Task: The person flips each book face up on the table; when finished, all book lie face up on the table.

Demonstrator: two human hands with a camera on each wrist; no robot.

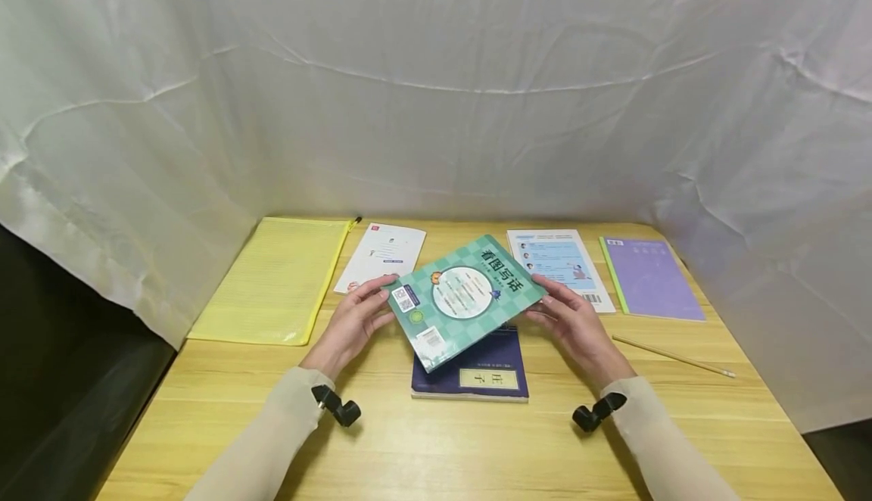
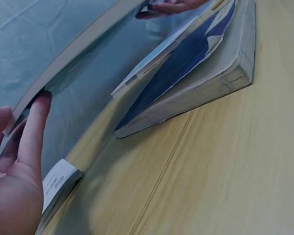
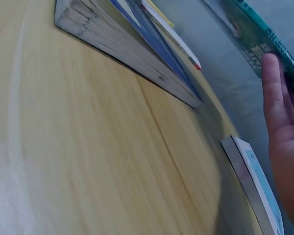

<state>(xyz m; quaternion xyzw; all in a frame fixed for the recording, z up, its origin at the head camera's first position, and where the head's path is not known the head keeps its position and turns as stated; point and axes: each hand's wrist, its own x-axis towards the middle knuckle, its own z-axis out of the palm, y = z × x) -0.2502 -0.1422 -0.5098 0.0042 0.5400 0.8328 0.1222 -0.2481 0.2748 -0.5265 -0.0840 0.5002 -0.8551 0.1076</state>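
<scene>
A green checkered book (image 1: pixel 422 300) with a white circle on its cover is held tilted in the air by both hands. My left hand (image 1: pixel 354 323) grips its left corner, thumb on top and fingers beneath, as the left wrist view also shows. My right hand (image 1: pixel 575 327) holds the right corner; in the right wrist view its fingers lie under the green book (image 3: pixel 264 34). Below it a thick dark blue book (image 1: pixel 470 387) with a cream title label lies on the table, partly hidden by the green one. Its front cover (image 2: pixel 186 56) lifts slightly from the pages.
Along the back of the wooden table (image 1: pixel 436 448) lie a yellow zip pouch (image 1: pixel 272 281), a white booklet (image 1: pixel 381 251), a blue-and-white book (image 1: pixel 565 259) and a purple notebook (image 1: pixel 654 278). A thin pencil (image 1: pixel 671 356) lies at the right. Grey fabric (image 1: pixel 436 107) walls the back and sides.
</scene>
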